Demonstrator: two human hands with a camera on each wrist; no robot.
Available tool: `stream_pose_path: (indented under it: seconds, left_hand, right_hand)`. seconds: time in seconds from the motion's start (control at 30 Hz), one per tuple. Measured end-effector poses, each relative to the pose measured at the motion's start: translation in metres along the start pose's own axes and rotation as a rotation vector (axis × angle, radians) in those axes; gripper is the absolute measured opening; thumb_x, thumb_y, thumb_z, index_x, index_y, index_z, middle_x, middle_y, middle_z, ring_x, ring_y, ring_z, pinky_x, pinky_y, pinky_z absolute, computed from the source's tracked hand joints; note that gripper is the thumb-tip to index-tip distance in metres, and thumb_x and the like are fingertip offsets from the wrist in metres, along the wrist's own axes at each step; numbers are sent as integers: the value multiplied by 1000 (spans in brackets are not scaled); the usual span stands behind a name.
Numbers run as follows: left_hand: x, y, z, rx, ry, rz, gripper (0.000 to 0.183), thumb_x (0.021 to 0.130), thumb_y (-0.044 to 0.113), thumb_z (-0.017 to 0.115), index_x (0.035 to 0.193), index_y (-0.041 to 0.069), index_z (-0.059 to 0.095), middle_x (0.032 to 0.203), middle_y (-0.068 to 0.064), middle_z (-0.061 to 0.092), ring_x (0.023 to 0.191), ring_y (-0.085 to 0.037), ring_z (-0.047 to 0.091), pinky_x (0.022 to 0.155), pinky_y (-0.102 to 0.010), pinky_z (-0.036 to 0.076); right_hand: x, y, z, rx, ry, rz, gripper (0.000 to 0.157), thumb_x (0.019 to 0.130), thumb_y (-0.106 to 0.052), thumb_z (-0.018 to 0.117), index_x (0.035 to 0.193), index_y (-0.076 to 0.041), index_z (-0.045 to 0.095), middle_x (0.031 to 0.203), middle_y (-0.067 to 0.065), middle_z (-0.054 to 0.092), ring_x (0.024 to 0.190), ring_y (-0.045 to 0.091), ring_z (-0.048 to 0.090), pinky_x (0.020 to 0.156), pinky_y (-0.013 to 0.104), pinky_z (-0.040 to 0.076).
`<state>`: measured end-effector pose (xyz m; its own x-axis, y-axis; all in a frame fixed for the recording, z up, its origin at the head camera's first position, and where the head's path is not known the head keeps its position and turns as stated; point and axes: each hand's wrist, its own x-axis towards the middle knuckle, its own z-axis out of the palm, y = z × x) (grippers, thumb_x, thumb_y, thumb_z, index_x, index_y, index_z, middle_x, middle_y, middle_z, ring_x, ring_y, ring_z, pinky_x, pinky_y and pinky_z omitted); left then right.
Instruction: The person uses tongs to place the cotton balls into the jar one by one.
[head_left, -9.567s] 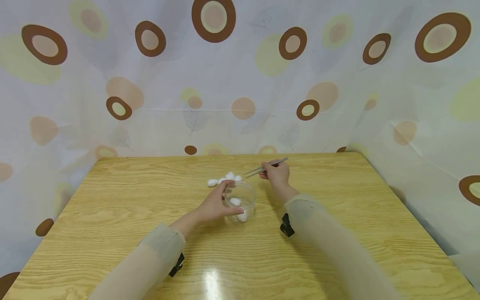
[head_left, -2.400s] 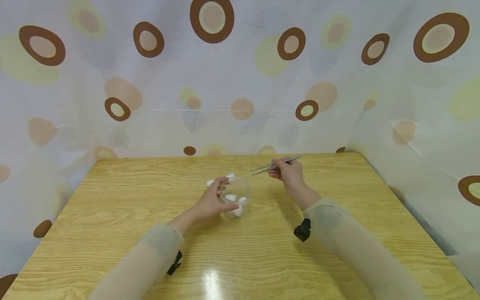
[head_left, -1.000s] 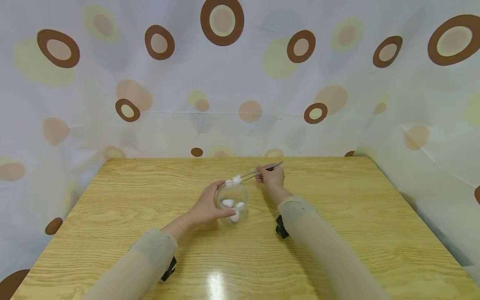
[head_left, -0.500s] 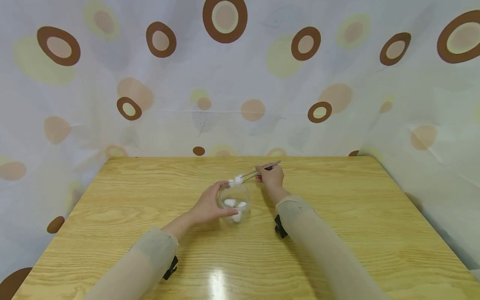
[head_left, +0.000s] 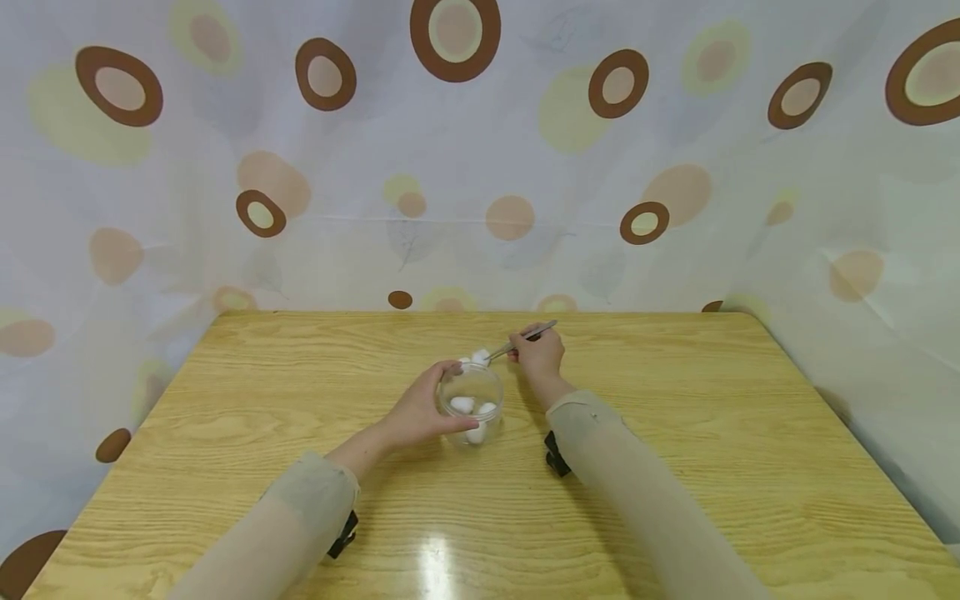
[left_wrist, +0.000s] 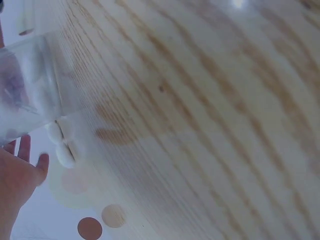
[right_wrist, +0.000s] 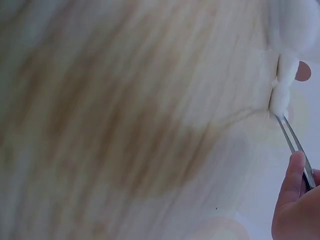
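Centre of head view: clear cup (head_left: 471, 383) in left hand (head_left: 420, 408), thumb and fingers curled round wall. Farther right and up, tweezers (head_left: 501, 352) pinched in right hand (head_left: 542, 352), long axis slanting down-left, straight toward white ball (head_left: 481, 357) just beyond cup's upper rim. Ball left of right hand; tweezer tips nearer than either hand. Tips narrow, at ball's end in right wrist view; cannot tell if closed on it. Second ball (head_left: 464, 362) partly hidden behind rim. Cup cut off at left edge of left wrist view.
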<state>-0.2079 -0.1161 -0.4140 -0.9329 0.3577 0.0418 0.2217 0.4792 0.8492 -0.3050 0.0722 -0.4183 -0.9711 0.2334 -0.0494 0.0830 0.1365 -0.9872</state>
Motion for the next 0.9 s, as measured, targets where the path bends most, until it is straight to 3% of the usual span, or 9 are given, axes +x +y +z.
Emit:
stream_pose_path:
  seconds: [0.3, 0.9]
  left_hand:
    - [1, 1, 1, -42, -8, 22, 83, 78, 25, 77, 143, 5, 29, 146, -13, 37, 133, -30, 36, 107, -50, 33]
    - [3, 2, 5, -48, -13, 14, 85, 77, 28, 78, 143, 7, 29, 146, -10, 37, 133, -27, 36, 107, -47, 33]
  right_hand:
    - [-1, -4, -8, 46, 32, 30, 6, 88, -2, 61, 90, 3, 57, 70, 7, 59, 45, 4, 57, 51, 20, 53]
    - [-2, -9, -20, 120, 22, 93, 6, 89, -3, 58, 89, -1, 52, 66, 3, 57, 46, 5, 59, 53, 20, 54]
